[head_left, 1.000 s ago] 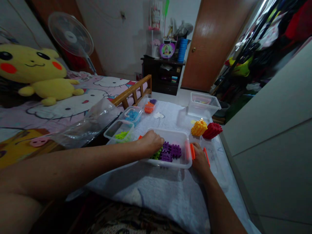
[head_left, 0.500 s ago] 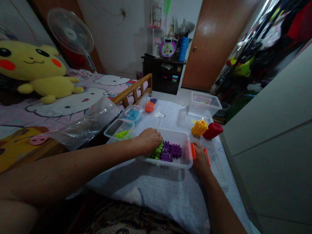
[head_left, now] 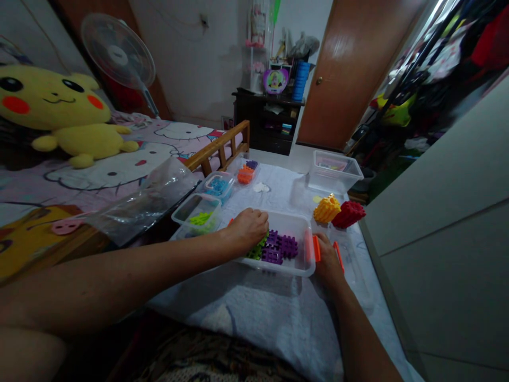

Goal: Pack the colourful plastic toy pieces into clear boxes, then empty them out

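Observation:
A clear plastic box (head_left: 292, 269) stands in front of me, holding purple interlocking blocks (head_left: 280, 246) and green interlocking blocks (head_left: 257, 249). My left hand (head_left: 250, 229) reaches over its left part, fingers curled down onto the green blocks and closed; its fingertips are hidden. At the box's right end, my right hand (head_left: 326, 254) is closed beside the orange handle (head_left: 316, 248), holding that end; its fingers are partly hidden. A second orange strip (head_left: 339, 257) shows just right of this hand.
To the left stand small tubs: one with lime-green pieces (head_left: 201, 218), one with blue pieces (head_left: 217, 185), another with orange pieces (head_left: 245, 174). Yellow blocks (head_left: 326, 208) and red blocks (head_left: 349, 214) lie at right, before a large clear bin (head_left: 335, 172). A plastic bag (head_left: 155, 196) lies left.
My left hand has shifted slightly to the right over the green blocks. My right hand stays at the box's end, and the blocks look the same.

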`<state>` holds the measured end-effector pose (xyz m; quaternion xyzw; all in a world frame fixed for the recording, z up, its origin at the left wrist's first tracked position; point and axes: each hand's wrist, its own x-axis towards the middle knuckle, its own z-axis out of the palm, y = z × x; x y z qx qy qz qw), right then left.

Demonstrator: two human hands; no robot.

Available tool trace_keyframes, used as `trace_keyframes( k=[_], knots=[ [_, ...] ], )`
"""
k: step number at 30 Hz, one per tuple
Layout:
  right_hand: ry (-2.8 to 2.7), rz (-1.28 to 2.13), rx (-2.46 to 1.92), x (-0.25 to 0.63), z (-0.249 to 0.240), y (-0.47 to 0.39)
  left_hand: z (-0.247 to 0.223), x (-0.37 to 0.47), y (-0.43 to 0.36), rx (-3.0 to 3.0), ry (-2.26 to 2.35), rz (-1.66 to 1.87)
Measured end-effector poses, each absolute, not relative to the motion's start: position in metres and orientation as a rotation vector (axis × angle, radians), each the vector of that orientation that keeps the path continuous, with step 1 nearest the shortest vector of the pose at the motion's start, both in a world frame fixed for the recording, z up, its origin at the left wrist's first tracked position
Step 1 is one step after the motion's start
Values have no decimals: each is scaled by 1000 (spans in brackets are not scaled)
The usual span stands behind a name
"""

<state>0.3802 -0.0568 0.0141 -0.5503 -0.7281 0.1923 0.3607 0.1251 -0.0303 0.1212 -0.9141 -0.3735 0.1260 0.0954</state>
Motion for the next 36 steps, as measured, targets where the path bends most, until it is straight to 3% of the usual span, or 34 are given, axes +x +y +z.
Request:
trace_keyframes(
  k=[14, 30, 36],
  knots=[
    [-1890, 475, -1395, 380, 15, -57, 145, 113, -26, -2857, -1192, 401],
    [-1883, 493, -1432, 379, 17, -57, 165, 127, -25, -2944, -1098, 994],
    [-1888, 522, -1454, 379, 20, -59, 162, 128, -29, -2908, -1174, 943]
  ],
)
